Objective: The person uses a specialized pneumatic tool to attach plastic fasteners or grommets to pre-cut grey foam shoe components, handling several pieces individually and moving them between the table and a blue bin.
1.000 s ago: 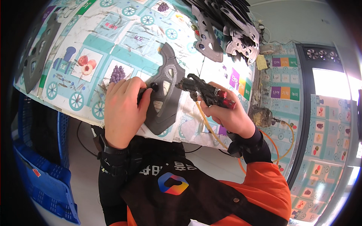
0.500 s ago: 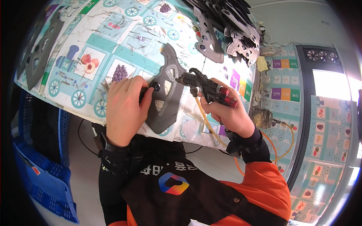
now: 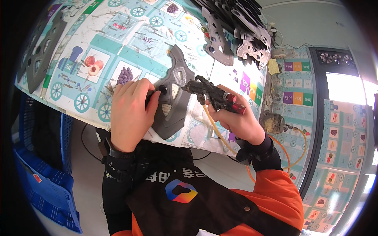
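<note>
A curved dark grey plastic part with cutouts [image 3: 169, 122] lies on the table in front of me. My left hand [image 3: 134, 106] grips its left side, thumb beside a round black hole or knob [image 3: 162, 89]; the fingertips are partly hidden. In my right hand [image 3: 239, 120] is a grimy black spray gun [image 3: 210, 93] with red knobs at its rear, the fingers closed round its handle. The gun's nozzle points left, close to the part's right edge. From the gun a yellowish hose [image 3: 214, 128] runs down past the table edge.
Similar grey parts [image 3: 43, 55] lie at the far left, and a heap of them [image 3: 252, 39] sits at the back right. Smudged printed sheets cover the table [image 3: 130, 43]. Blue plastic crates [image 3: 47, 188] stand at lower left. A metal fitting with hoses [image 3: 273, 124] is beyond the table's right edge.
My right hand has tilted the spray gun slightly, bringing its nozzle a little lower and nearer to me. My left hand and the grey part have hardly moved.
</note>
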`<control>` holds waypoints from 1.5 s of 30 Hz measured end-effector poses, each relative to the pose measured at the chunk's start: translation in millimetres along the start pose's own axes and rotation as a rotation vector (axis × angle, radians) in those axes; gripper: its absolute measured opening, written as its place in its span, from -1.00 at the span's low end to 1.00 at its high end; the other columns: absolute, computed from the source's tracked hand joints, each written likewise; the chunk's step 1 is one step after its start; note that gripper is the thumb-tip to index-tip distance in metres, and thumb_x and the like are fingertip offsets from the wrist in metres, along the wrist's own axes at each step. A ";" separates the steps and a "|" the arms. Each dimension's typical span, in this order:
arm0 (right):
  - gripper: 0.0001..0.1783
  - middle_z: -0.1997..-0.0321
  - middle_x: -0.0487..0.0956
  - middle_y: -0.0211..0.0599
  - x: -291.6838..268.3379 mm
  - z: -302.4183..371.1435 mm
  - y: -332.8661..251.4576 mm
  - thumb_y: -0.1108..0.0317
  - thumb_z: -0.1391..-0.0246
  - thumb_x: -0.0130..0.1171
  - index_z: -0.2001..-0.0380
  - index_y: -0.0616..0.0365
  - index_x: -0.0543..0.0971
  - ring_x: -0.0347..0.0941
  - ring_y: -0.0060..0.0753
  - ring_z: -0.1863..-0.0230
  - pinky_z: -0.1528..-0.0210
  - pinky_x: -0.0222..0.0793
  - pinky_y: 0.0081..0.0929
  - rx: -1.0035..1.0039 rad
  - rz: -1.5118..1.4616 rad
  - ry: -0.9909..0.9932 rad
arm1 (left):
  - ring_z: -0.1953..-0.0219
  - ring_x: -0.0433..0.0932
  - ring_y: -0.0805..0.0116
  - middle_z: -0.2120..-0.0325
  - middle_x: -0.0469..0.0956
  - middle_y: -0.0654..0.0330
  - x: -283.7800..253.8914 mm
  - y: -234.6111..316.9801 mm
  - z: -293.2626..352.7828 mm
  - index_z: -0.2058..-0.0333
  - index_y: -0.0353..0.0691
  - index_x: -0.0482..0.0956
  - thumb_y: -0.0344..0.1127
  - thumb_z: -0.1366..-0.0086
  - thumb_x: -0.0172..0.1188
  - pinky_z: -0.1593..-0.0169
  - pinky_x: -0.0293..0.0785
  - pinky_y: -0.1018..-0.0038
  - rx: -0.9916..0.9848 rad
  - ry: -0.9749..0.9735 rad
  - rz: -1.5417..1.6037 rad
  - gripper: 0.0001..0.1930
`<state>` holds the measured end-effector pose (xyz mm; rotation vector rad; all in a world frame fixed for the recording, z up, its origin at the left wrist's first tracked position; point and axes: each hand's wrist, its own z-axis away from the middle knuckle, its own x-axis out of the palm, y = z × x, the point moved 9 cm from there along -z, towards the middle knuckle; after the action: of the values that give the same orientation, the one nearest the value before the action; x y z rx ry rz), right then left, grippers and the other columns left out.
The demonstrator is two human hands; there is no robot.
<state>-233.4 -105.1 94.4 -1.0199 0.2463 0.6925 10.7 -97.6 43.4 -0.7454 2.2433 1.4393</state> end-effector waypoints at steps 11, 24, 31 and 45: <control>-0.44 0.25 0.55 -0.41 14.1 2.9 -12.0 0.50 -0.19 0.33 -0.27 0.28 0.53 0.42 -0.68 0.24 0.14 0.42 -0.58 0.014 0.056 -0.057 | 0.29 0.56 -0.02 0.38 0.61 0.11 -1.4 1.0 0.7 0.25 -0.21 0.53 -0.44 -0.30 0.45 0.16 0.39 0.14 0.012 0.008 0.014 -0.79; -0.32 0.24 0.60 -0.28 20.4 17.7 -0.3 0.47 -0.13 0.34 -0.34 0.33 0.49 0.44 -0.58 0.31 0.16 0.46 -0.50 0.000 0.184 -0.163 | 0.29 0.56 -0.02 0.38 0.63 0.14 -1.1 -0.7 1.3 0.26 -0.20 0.55 -0.39 -0.32 0.43 0.15 0.39 0.15 0.006 0.028 0.025 -0.82; -0.39 0.29 0.58 -0.23 22.9 22.7 6.1 0.50 -0.15 0.29 -0.30 0.33 0.50 0.39 -0.55 0.36 0.24 0.41 -0.45 -0.135 0.133 -0.141 | 0.29 0.56 -0.01 0.37 0.63 0.15 -0.1 -0.1 0.7 0.27 -0.20 0.55 -0.37 -0.33 0.42 0.15 0.39 0.15 0.012 0.031 0.024 -0.82; -0.55 0.33 0.50 -0.19 44.8 13.9 -23.1 0.53 -0.14 0.24 -0.12 0.30 0.52 0.34 -0.39 0.35 0.20 0.39 -0.36 -0.253 0.136 -0.242 | 0.26 0.57 0.04 0.38 0.60 0.15 1.4 -1.2 1.7 0.25 -0.18 0.50 -0.37 -0.34 0.41 0.13 0.37 0.16 0.025 0.013 0.007 -0.80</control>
<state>-186.2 -82.6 95.5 -1.1546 0.0161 0.9809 10.3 -96.8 41.1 -0.7420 2.2715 1.4104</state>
